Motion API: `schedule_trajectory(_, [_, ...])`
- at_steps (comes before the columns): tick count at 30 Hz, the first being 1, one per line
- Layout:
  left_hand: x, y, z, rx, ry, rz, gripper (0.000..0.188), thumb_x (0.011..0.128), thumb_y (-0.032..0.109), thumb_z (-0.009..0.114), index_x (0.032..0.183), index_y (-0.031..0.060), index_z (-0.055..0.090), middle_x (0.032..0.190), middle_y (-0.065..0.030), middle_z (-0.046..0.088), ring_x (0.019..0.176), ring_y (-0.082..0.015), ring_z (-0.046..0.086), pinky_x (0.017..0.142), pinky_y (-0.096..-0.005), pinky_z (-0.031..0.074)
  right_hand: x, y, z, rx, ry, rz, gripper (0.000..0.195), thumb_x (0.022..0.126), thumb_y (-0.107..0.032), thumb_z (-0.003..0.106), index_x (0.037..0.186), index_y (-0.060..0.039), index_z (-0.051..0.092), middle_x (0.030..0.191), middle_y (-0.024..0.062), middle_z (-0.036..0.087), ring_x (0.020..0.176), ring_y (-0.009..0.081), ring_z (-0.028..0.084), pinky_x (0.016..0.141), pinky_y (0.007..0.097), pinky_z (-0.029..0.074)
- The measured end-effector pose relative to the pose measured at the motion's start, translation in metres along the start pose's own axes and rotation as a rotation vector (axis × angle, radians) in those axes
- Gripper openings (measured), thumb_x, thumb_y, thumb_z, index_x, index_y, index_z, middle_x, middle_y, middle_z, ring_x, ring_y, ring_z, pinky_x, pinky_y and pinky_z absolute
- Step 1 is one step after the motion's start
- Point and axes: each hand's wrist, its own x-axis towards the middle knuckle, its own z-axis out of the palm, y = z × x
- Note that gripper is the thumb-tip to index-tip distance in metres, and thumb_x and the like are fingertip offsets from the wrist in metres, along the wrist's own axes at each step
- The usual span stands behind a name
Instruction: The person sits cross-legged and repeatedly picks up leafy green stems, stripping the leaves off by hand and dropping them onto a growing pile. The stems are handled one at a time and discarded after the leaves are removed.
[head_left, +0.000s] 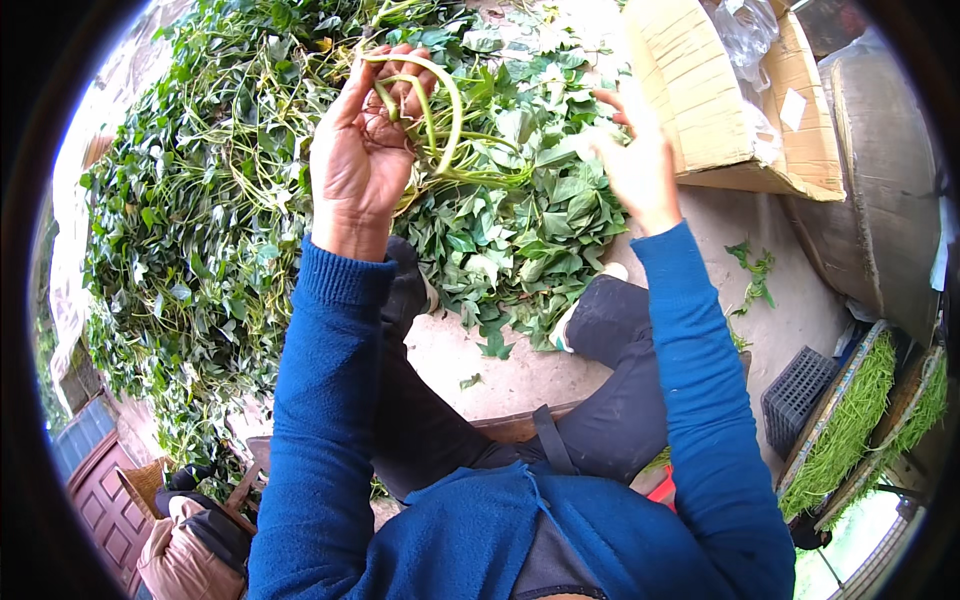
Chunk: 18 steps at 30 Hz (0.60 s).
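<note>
My left hand (371, 127) is raised palm up at the upper middle, its fingers curled around a bent, thick green vine stem (452, 97) with thinner stalks and fine roots. The stem arches right and down over a heap of loose cut leaves (510, 247). My right hand (634, 161) is apart to the right, over the leaves' right edge, with its fingers spread and nothing seen in them; bright light washes out part of it. Leafy vines (202, 202) are piled high on the left.
A cardboard box (682, 82) with clear plastic bags stands at the upper right. A leafy sprig (752, 274) lies on the concrete floor. At the right are a dark plastic crate (799, 397) and trays of thin green stalks (844, 427). Another person (191, 551) is partly visible lower left.
</note>
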Motion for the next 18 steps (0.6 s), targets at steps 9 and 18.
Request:
schedule_trajectory(9, [-0.003, -0.017, 0.015, 0.113, 0.012, -0.081, 0.034, 0.094, 0.026, 0.042, 0.11, -0.0024, 0.05, 0.11, -0.0173, 0.057, 0.107, -0.0288, 0.054, 0.093, -0.0373, 0.045, -0.02, -0.027, 0.032, 0.127, -0.464, 0.118, 0.016, 0.083, -0.013, 0.058, 0.095, -0.0055, 0.064, 0.088, 0.0073, 0.062, 0.084, 0.0177, 0.059, 0.078, 0.0281, 0.045])
schedule_trajectory(18, [-0.014, -0.028, 0.01, 1.041, 0.021, -0.506, 0.038, 0.085, 0.031, 0.056, 0.11, 0.0023, 0.054, 0.093, -0.0057, 0.065, 0.091, -0.0131, 0.058, 0.08, -0.0266, 0.041, -0.005, -0.033, 0.004, 0.699, -0.211, 0.23, 0.018, 0.088, -0.01, 0.054, 0.097, 0.0031, 0.062, 0.079, 0.0048, 0.063, 0.069, 0.009, 0.057, 0.066, 0.0223, 0.048])
